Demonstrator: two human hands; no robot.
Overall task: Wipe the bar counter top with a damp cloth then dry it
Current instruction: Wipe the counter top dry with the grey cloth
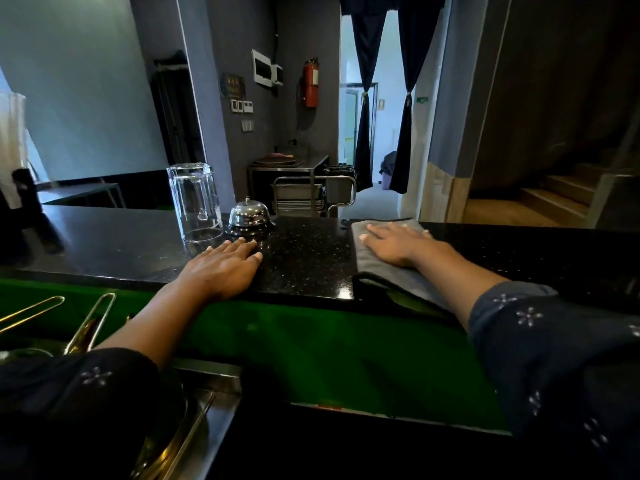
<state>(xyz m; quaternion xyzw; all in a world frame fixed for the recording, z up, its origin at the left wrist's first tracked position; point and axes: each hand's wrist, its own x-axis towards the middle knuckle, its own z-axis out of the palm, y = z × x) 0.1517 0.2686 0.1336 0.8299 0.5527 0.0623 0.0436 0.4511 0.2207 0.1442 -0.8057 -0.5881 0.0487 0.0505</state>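
The black speckled bar counter top (304, 258) runs across the view. A grey cloth (377, 268) lies flat on it right of centre, with its near end hanging over the counter's front edge. My right hand (398, 244) presses flat on the cloth, fingers spread and pointing left. My left hand (225, 265) rests palm down on the bare counter near the front edge, fingers together, holding nothing.
An upturned clear glass (195, 202) and a chrome service bell (249, 216) stand just beyond my left hand. Brass tools (86, 327) lie on the green lower shelf (329, 348) at left. A dark object (31, 209) stands at the counter's far left.
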